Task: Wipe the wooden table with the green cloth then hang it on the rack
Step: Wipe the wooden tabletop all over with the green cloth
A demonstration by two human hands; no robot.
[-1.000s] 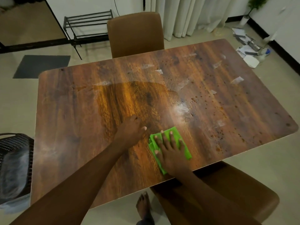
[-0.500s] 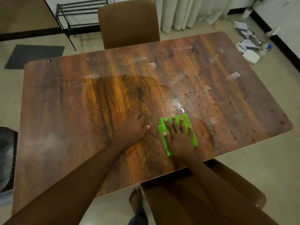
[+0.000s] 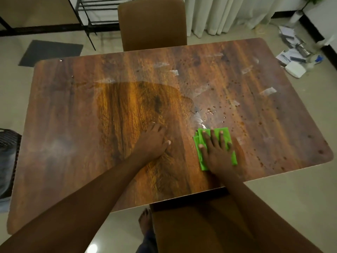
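Moved: green cloth [image 3: 225, 133] slid right and away from the near edge, pushed by the right grip [image 3: 217, 154], now near the droplets [image 3: 211, 111] | right grip: fingers straight and spread, pressing the cloth flat, not clutching | left grip [image 3: 152, 141]: flat on bare desk [image 3: 73, 125], holding nothing | task: wiping underway, right side still spotted; rack [image 3: 102, 8] comes later.

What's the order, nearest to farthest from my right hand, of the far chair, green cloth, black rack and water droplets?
1. green cloth, under the right hand.
2. water droplets, just beyond the cloth.
3. far chair, across the table.
4. black rack, behind that chair, leftward.
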